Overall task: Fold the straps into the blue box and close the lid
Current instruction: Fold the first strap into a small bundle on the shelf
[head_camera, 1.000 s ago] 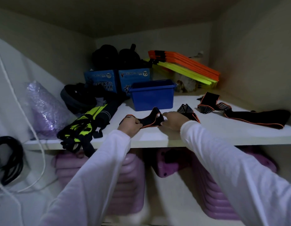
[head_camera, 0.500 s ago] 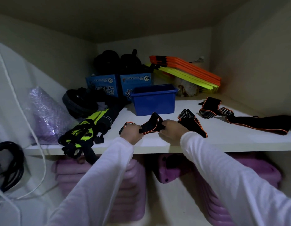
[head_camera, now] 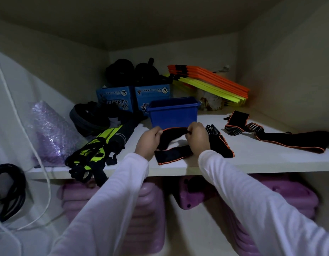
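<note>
Grip: left hand [head_camera: 148, 142] and right hand [head_camera: 197, 138] each clenched on the top edge of one black strap [head_camera: 174, 143] with orange trim, pinching it at either end of a short span lifted just above the shelf [head_camera: 252, 159]. The strap doubles under itself; its lower fold lies flat on the shelf between the wrists, near the front edge.

Left to right on the shelf: purple bubble-wrap bundle [head_camera: 47, 133] against the left wall; black and neon-yellow harness [head_camera: 97, 148] hanging partly over the front edge; blue box [head_camera: 174, 113], open, no lid on it, directly behind the hands; striped black end of the held strap [head_camera: 218, 139] trailing out just right of the right hand; second strap [head_camera: 281, 137], black with orange trim, stretched out well to the right, untouched.

Behind the blue box: two blue printed cartons [head_camera: 134, 97]; orange and yellow flat bars [head_camera: 211, 82] leaning at back right.
</note>
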The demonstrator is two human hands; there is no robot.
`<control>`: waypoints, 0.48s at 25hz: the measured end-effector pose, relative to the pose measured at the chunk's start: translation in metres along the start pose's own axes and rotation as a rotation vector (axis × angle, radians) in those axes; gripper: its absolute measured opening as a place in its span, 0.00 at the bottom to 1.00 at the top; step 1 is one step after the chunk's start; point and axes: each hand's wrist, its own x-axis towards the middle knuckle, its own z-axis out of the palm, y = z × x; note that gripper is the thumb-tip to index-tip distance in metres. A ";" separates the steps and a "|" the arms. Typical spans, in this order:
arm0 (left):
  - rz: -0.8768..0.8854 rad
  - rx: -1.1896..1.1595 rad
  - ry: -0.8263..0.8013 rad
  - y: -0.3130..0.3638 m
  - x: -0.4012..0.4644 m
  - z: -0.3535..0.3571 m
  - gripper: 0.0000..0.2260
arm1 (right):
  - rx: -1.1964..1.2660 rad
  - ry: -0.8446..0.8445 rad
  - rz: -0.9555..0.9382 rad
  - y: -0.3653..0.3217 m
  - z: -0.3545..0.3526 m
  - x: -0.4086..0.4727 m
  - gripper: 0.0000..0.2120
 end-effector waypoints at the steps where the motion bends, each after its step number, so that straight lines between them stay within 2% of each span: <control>1: 0.025 -0.066 0.041 0.003 0.000 -0.003 0.12 | 0.009 -0.023 0.030 0.001 0.000 -0.002 0.12; 5: 0.076 -0.228 0.142 0.013 0.005 -0.019 0.11 | 0.184 -0.207 0.282 0.006 0.005 -0.004 0.23; 9: 0.062 -0.393 0.161 0.016 0.009 -0.033 0.12 | 0.218 -0.346 0.369 0.006 0.018 -0.006 0.27; 11: 0.063 -0.470 0.143 0.018 0.009 -0.036 0.11 | 0.252 -0.367 0.392 0.002 0.022 -0.007 0.25; 12: 0.066 -0.496 0.135 0.020 0.008 -0.036 0.10 | 0.266 -0.383 0.395 0.001 0.024 -0.007 0.21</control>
